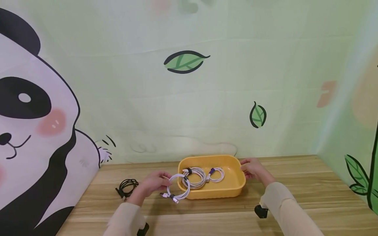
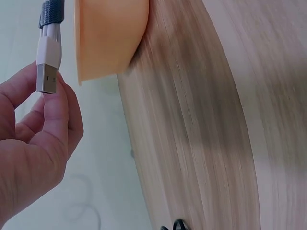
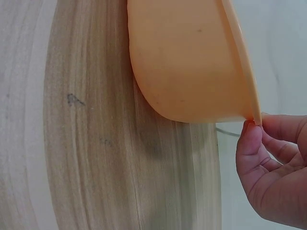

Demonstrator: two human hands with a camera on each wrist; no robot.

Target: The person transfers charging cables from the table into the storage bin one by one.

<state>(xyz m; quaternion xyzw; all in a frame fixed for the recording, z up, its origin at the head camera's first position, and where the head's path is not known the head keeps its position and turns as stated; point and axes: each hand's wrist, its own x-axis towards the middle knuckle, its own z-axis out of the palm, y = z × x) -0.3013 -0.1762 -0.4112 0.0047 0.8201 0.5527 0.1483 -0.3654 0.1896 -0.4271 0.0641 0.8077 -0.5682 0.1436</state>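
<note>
My left hand (image 1: 156, 182) pinches a coiled white USB cable (image 1: 188, 193) by its loop, in front of the left end of a yellow plastic basket (image 1: 214, 195). The left wrist view shows the cable's metal USB plug (image 2: 46, 78) hanging by the fingers, with a black tie (image 2: 52, 13) above it. Inside the basket lie a larger grey-white coiled cable (image 1: 202, 178) and a smaller white coil (image 1: 220, 179) with a purple tie. At the basket's right end, my right hand (image 1: 252, 167) pinches the rim between thumb and fingers, clearly seen in the right wrist view (image 3: 278, 163).
A coiled black cable (image 1: 130, 186) lies on the wooden table (image 1: 189, 219) left of my left hand. Behind the table hangs a pale green backdrop (image 1: 133, 98) with a printed panda and leaves. The basket stands near the table's back edge.
</note>
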